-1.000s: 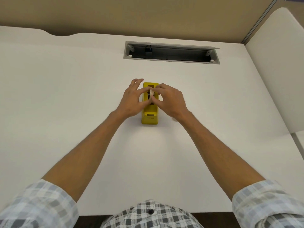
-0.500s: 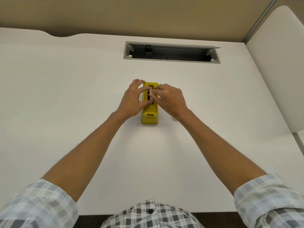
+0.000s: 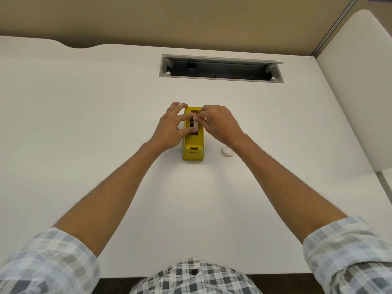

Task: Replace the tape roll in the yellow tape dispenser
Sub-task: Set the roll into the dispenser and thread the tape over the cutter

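Observation:
The yellow tape dispenser [image 3: 193, 149] stands in the middle of the white desk, its cutter end toward me. A pale tape roll [image 3: 195, 125] on a black hub sits upright in the dispenser's slot. My left hand [image 3: 170, 129] pinches the roll from the left, thumb at its near side and fingers over the far side. My right hand [image 3: 218, 123] pinches the roll's top from the right with curled fingers. The lower part of the roll is hidden inside the slot.
A small white round roll or core [image 3: 227, 152] lies on the desk [image 3: 84, 124] just right of the dispenser, beside my right wrist. A grey cable tray opening [image 3: 220, 68] is set into the desk farther back. A white side panel [image 3: 356, 92] rises at right.
Both hands stay on the roll over the dispenser. My left thumb has moved down to the roll's near side, and my right wrist has shifted, uncovering the small white piece on the desk.

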`<state>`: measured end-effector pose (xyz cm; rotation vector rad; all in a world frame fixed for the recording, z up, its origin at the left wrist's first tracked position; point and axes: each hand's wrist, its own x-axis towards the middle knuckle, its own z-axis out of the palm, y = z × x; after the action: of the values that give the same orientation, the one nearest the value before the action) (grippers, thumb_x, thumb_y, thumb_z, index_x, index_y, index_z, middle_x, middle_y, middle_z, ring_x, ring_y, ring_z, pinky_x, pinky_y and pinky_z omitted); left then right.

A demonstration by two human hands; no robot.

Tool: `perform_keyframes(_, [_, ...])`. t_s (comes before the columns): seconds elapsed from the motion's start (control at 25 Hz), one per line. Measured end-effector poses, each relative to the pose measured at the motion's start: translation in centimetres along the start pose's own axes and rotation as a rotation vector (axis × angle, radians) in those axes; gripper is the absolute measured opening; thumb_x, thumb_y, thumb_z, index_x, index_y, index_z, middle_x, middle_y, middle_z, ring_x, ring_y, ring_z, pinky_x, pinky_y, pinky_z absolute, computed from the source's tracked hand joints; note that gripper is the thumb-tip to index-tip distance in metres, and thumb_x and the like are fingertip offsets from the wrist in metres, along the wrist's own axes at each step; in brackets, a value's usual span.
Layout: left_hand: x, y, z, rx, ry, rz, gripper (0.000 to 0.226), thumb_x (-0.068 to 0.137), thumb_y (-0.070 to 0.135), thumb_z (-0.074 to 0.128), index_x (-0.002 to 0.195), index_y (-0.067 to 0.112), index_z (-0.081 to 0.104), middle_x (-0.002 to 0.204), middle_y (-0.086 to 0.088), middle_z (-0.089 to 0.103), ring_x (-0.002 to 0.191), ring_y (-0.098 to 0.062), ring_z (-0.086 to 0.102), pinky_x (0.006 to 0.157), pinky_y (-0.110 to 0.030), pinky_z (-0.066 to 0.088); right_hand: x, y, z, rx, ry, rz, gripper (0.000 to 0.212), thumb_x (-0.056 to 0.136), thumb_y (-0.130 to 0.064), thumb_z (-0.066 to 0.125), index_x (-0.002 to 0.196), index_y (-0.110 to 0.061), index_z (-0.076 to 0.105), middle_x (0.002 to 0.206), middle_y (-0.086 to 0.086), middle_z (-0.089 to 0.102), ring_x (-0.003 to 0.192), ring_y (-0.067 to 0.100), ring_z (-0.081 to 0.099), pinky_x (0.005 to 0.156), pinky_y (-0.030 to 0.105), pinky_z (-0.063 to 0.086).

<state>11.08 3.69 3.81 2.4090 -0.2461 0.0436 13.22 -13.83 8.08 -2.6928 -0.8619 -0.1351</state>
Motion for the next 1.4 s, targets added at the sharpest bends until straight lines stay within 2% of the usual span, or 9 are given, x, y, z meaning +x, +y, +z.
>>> perform_keyframes(0.16, [0.0,0.1,-0.1,0.025,-0.014,-0.002,0.045,0.089,0.043,0.06,0.129,0.023,0.059,0.152,-0.001,0.036,0.146,-0.02,0.017,0.114,-0.054,0.025,0.1,0.2,-0.1,0.02,-0.043,0.02,0.03,0.099,-0.031,0.051,0.108,-0.013,0.073,0.104,0.006,0.071,0.088,0.021,0.065,0.077,0.038,0.056])
perform_keyframes(0.28, [0.1,0.4,-0.2,0.106,-0.062,0.0,0.05,0.092,0.047,0.054,0.137,0.025,0.051,0.156,-0.001,0.03,0.148,-0.022,0.012,0.114,-0.056,0.021,-0.5,0.3,0.2,0.006,-0.052,-0.012,0.033,0.098,-0.039,0.049,0.115,-0.018,0.069,0.113,0.003,0.068,0.095,0.02,0.063,0.074,0.033,0.052])
perform_keyframes(0.36, [0.1,0.7,-0.2,0.147,-0.102,-0.002,0.062,0.087,0.05,0.059,0.142,0.026,0.043,0.158,-0.001,0.026,0.148,-0.022,0.009,0.114,-0.055,0.018,-0.8,0.5,0.4,0.001,-0.046,-0.008,0.034,0.098,-0.038,0.049,0.118,-0.018,0.067,0.117,0.003,0.066,0.1,0.02,0.062,0.074,0.033,0.051])
perform_keyframes(0.44, [0.0,0.9,-0.2,0.102,-0.082,-0.003,0.072,0.08,0.048,0.069,0.142,0.024,0.042,0.156,-0.001,0.031,0.148,-0.021,0.012,0.115,-0.053,0.02,-0.9,0.5,0.6,0.006,-0.034,0.022,0.033,0.098,-0.037,0.049,0.119,-0.018,0.066,0.119,0.002,0.065,0.104,0.019,0.059,0.075,0.035,0.053])
perform_keyframes(0.6, [-0.7,1.4,-0.1,-0.032,0.106,0.061,0.05,0.081,0.032,0.074,0.126,0.018,0.058,0.138,-0.003,0.055,0.14,-0.021,0.033,0.111,-0.048,0.034,-1.0,0.3,1.1,0.088,0.014,0.073,0.031,0.098,-0.034,0.051,0.12,-0.018,0.065,0.117,0.003,0.065,0.104,0.02,0.059,0.077,0.036,0.051])
perform_keyframes(0.76, [-1.1,1.4,-0.2,-0.058,0.125,0.072,0.041,0.085,0.026,0.069,0.125,0.016,0.061,0.131,-0.004,0.062,0.134,-0.023,0.041,0.107,-0.049,0.039,-1.7,0.1,1.2,0.108,0.137,0.053,0.027,0.094,-0.032,0.059,0.116,-0.017,0.067,0.115,0.002,0.067,0.097,0.02,0.064,0.071,0.034,0.052])
perform_keyframes(1.04, [-0.5,1.2,-0.3,0.045,0.0,0.062,0.054,0.085,0.035,0.069,0.132,0.015,0.055,0.142,-0.003,0.052,0.143,-0.021,0.027,0.112,-0.05,0.029,-1.7,0.4,0.9,-0.002,0.079,-0.008,0.031,0.092,-0.036,0.062,0.115,-0.017,0.069,0.114,0.004,0.07,0.105,0.022,0.063,0.073,0.034,0.053])
perform_keyframes(1.24, [-0.2,1.1,-0.2,0.055,-0.022,-0.021,0.056,0.084,0.039,0.069,0.136,0.026,0.051,0.154,-0.004,0.035,0.136,-0.032,0.035,0.109,-0.05,0.034,-1.5,0.5,0.7,-0.033,0.04,-0.022,0.03,0.096,-0.036,0.055,0.114,-0.017,0.069,0.112,0.001,0.071,0.1,0.021,0.063,0.068,0.033,0.05])
perform_keyframes(1.4, [-0.1,1.1,-0.3,0.045,-0.031,-0.026,0.053,0.084,0.038,0.069,0.134,0.027,0.054,0.153,-0.004,0.035,0.135,-0.033,0.037,0.109,-0.051,0.035,-1.3,0.6,0.4,-0.086,-0.022,-0.032,0.033,0.1,-0.037,0.047,0.115,-0.016,0.068,0.117,0.002,0.069,0.106,0.022,0.061,0.071,0.036,0.051])
